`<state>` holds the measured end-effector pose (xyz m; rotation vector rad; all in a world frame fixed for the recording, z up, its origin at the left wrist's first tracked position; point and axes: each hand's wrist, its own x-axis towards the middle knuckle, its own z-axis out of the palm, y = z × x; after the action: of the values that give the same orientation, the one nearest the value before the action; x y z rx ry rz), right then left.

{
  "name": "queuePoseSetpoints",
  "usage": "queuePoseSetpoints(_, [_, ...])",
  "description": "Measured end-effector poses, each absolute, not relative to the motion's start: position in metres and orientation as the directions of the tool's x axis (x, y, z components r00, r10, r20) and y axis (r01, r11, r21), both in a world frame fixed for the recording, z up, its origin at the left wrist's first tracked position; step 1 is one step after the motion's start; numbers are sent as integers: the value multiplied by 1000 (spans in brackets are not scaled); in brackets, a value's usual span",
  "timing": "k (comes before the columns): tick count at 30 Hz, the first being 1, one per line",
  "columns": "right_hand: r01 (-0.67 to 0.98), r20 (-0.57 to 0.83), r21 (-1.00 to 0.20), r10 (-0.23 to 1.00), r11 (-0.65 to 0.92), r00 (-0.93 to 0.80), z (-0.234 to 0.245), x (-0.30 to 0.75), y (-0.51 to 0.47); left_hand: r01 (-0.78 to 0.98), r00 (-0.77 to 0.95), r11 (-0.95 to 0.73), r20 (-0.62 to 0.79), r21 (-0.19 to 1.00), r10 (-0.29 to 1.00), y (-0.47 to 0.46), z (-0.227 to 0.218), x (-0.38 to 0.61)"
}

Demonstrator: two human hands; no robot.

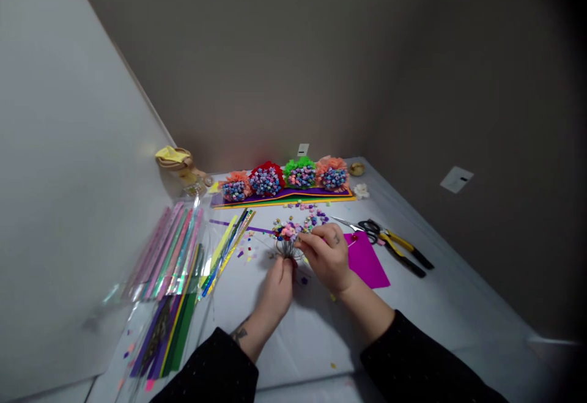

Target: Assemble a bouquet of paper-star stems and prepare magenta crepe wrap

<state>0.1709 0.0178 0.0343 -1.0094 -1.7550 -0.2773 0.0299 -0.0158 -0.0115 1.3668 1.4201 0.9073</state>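
My left hand [277,287] is closed around the thin wire stems of a small bundle topped with tiny multicoloured paper stars [288,232], holding it upright over the table. My right hand [326,256] is curled beside the bundle's top, fingertips pinched against the stars at their right edge. Loose paper stars [316,214] lie just behind my hands. A magenta paper sheet [367,262] lies under and to the right of my right hand.
Several finished bouquets [284,178] with crepe collars stand in a row on coloured sheets at the back. Scissors [362,227] and yellow-handled pliers [406,253] lie to the right. Packs of coloured paper strips [172,256] cover the left side. Ribbon spools [177,161] sit back left.
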Motion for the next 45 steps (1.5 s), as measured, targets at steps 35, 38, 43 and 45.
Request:
queuePoseSetpoints(35, [837, -64, -357, 883, 415, -465, 10, 133, 26, -343, -343, -101, -25, 934, 939, 11, 20, 1])
queuePoseSetpoints(38, [843, -91, -376, 890, 386, -448, 11, 133, 25, -307, -287, -62, -31, 950, 957, 11, 12, 1])
queuePoseSetpoints(43, [820, -62, -444, 900, 363, -432, 9, 137, 23, -242, -225, -5, -51, 970, 973, 11, 5, 2])
queuePoseSetpoints(45, [758, 4, -555, 912, 344, -411, 8, 141, 23, -226, -215, 19, -69, 974, 974, 12, 4, 2])
